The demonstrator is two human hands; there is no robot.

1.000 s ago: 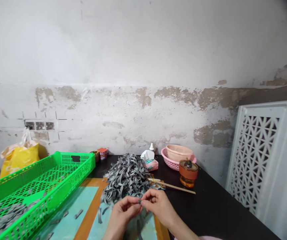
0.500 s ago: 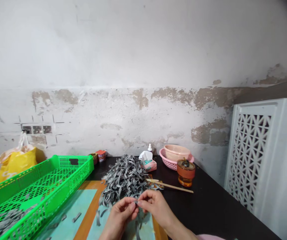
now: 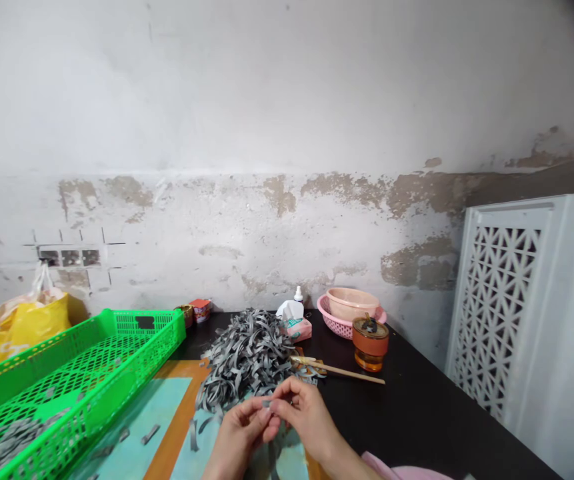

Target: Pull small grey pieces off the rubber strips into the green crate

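Small flat grey strip [image 3: 267,403] | left hand [image 3: 239,443] and right hand [image 3: 307,417] nearly closed, both seemingly pinching it, tough to see | heap of grey strips [image 3: 244,363] at 11 o'clock | tip: keep fingertips close, pinch steady

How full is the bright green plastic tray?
Partly full: the green plastic tray holds small grey strips heaped at its near end; its perforated floor shows beyond.
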